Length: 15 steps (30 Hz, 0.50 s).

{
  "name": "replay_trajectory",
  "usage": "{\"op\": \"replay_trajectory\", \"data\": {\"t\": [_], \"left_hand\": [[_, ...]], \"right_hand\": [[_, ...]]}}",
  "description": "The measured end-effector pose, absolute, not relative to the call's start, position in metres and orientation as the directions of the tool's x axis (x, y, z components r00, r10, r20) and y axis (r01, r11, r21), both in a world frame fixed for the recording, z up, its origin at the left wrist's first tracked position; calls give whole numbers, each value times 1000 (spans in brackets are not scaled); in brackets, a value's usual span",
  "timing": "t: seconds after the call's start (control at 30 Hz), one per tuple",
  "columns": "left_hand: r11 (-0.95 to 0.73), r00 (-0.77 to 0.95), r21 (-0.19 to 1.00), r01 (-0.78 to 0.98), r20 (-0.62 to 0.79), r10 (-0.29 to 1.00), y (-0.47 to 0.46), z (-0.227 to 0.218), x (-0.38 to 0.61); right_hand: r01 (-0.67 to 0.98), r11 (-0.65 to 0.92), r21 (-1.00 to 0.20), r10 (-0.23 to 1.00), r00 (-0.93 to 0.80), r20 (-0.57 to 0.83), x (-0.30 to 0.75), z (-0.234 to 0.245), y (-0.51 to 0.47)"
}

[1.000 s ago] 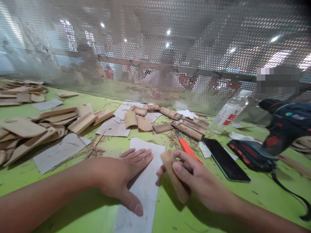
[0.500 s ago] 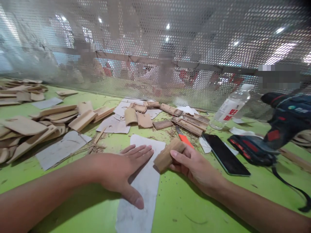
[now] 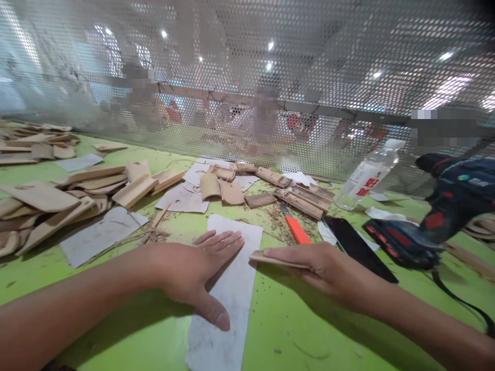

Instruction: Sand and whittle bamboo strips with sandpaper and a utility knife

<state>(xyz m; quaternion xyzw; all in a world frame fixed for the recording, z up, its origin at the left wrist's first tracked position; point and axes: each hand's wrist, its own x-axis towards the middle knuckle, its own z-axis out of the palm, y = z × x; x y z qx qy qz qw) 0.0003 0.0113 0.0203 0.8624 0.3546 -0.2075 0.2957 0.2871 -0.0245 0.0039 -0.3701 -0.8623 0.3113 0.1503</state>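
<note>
My left hand (image 3: 204, 268) lies flat on a long white paper sheet (image 3: 228, 330), its fingers stretched out and the thumb spread. Just right of the sheet, my right hand (image 3: 317, 263) grips a short curved bamboo piece (image 3: 278, 260), now seen nearly edge-on, with its left end over the paper's edge. The index finger rests along the top of the piece. Beyond that hand is an orange utility knife (image 3: 297, 230), with a dark phone (image 3: 359, 250) to its right.
Bamboo pieces are piled at the left (image 3: 42, 198). Several more bamboo pieces (image 3: 294, 201) and paper scraps lie ahead, among shavings. A plastic bottle (image 3: 367, 175) and a cordless drill (image 3: 436, 221) with a strap stand at the right. A perforated screen (image 3: 232, 62) borders the green table.
My right hand has turned the bamboo piece from showing its broad face to nearly edge-on, shifting slightly right. My left hand stays flat on the paper.
</note>
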Motion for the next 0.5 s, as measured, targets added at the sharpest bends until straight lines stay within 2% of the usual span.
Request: {"op": "replay_trajectory", "data": {"t": [0.07, 0.2, 0.3, 0.43, 0.5], "left_hand": [[-577, 666, 363, 732, -561, 491, 12, 21, 0], [-592, 681, 372, 715, -559, 473, 13, 20, -1], [-592, 686, 375, 713, -549, 478, 14, 20, -2], [-614, 710, 387, 688, -535, 459, 13, 18, -3], [-605, 704, 385, 697, -531, 473, 12, 18, -3]], "right_hand": [[493, 552, -672, 713, -697, 74, 286, -2, -27], [411, 508, -757, 625, -781, -4, 278, -1, -33], [476, 536, -697, 731, -675, 101, 276, 3, -34], [425, 532, -732, 635, -772, 13, 275, 3, -34], [466, 547, -695, 684, -728, 50, 275, 0, -34]]}}
